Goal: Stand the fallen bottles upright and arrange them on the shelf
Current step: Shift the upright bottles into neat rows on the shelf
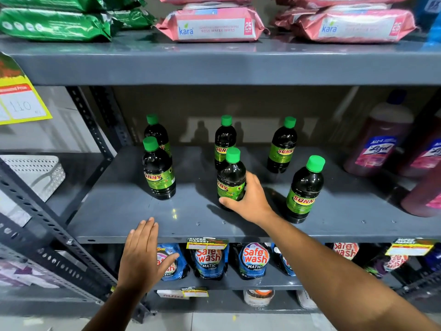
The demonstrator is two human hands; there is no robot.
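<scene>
- Right hand [249, 199] wrapped round the lower body of the front middle bottle [231, 180], thumb across the base, fingers behind the label; upright, standing on the shelf [119, 211], probably gripped low for sliding without tipping.
- Left hand [143, 254] flat and spread, holding nothing, below and left of that grip at the shelf lip; perhaps for balance.
- 5 more bottles upright: 1 just behind the grip, 2 well left, 2 to the right.
- None lying down; apparently only spacing left.
</scene>
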